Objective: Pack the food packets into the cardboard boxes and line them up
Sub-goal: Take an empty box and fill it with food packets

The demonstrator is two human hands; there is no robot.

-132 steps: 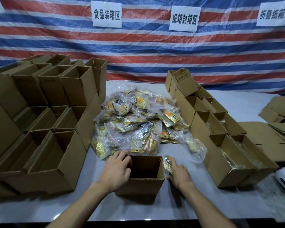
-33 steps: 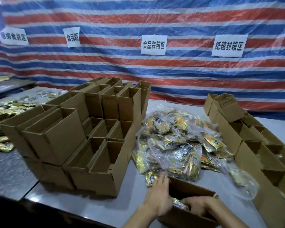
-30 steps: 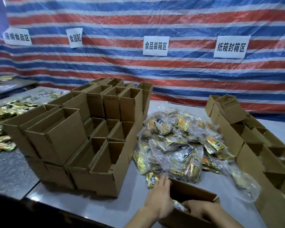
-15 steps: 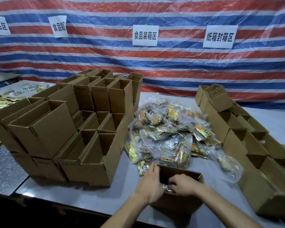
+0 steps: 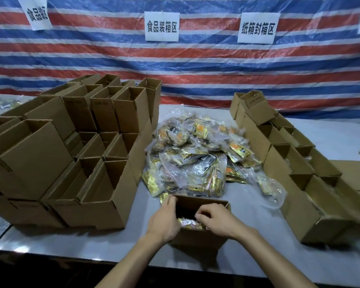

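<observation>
Our L hand [image 5: 164, 219] grips the left wall of the open box [image 5: 206, 201], thumb inside. Our R hand [image 5: 216, 220] is curled over the gold packets [image 5: 188, 223] in it; can't tell if it pinches one. The box sits near the table [image 5: 247, 256] front edge, just in front of the packet pile [image 5: 195, 159], w/ bare strips either side before the empty-box stack [image 5: 104, 194] and the box row [image 5: 299, 183] at right.

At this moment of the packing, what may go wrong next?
1. The gold foil packet lies against the near wall of the small open brown cardboard box; it may stick up unless the right hand presses it flat.
2. The heap of clear-bagged food packets lies close behind the box, which the left hand holds by its rim; sliding it may drag loose packets.
</observation>
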